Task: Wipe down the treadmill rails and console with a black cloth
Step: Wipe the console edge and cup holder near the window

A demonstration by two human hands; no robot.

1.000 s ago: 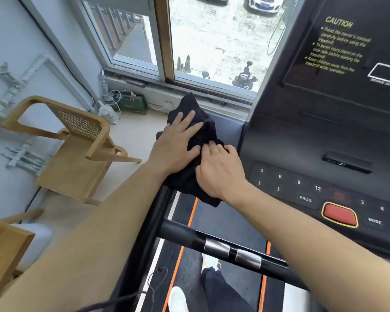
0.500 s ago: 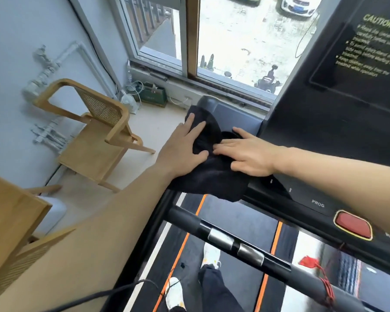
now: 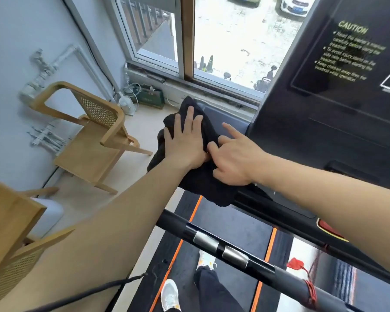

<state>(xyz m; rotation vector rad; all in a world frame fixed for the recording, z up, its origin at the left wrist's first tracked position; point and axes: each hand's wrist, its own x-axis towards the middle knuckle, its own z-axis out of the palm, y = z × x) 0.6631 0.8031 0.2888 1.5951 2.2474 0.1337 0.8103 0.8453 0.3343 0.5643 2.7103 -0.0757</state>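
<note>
left hand (image 3: 185, 143) is lying flat on the black cloth (image 3: 203, 185), fingers straight, pressing down and gripping nothing. right hand (image 3: 232, 161) is sitting on the cloth's console-side edge, index finger straight out and the other fingers curled into the fabric. cannot tell if they are pinching a fold or just resting.

cloth is sitting at the left end of the console (image 3: 324, 143), draped over the grey rail cap (image 3: 227, 113). its lower corner is hanging off the console's near edge. it is bunched, with the long axis running along the console's left edge.

key relation: most of the console face is lying to the right of the cloth, under the right forearm. the left hand is on top of the cloth, so it is probably doing the pushing, and that forearm would be needing to clear first.

in the way: crossbar (image 3: 212, 242) is running along the console's near side, and the red stop button (image 3: 329, 228) is sitting at its near-right. wooden chair (image 3: 95, 136) is standing well left of the console, so no conflict.
</note>
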